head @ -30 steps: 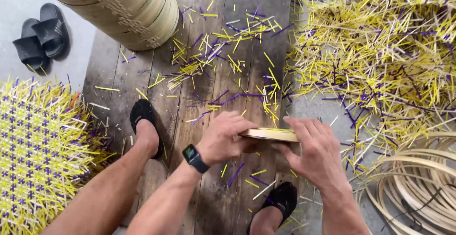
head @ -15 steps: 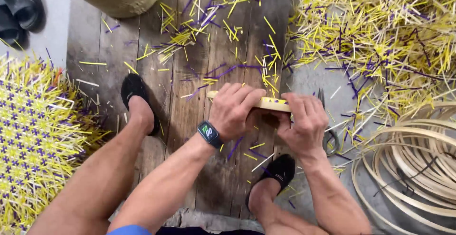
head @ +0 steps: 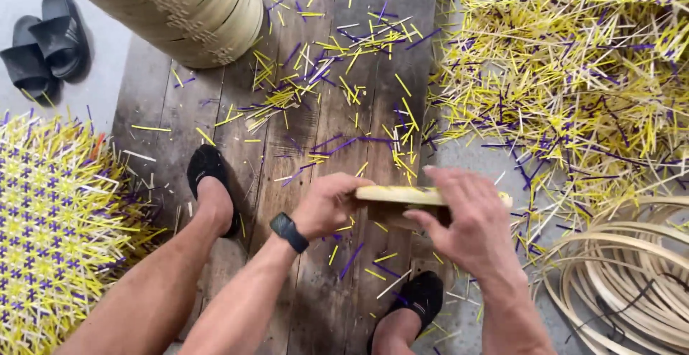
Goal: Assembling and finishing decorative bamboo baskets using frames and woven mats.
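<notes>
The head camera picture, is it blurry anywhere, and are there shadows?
In the head view, the right hand looks slightly smeared at the fingers, while the left hand and the pale flat bundle of strips they grip are fairly sharp. The light is soft and even, with no glare; a faint shadow lies on the wooden boards under the hands. The scattered yellow and purple offcuts stay crisp.

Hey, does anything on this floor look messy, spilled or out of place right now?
Yes. Cut yellow and purple strips lie scattered across the wooden boards, and a deep tangled heap spreads over the floor at the upper right. Both hands, left hand and right hand, grip a flat pale bundle.
</notes>
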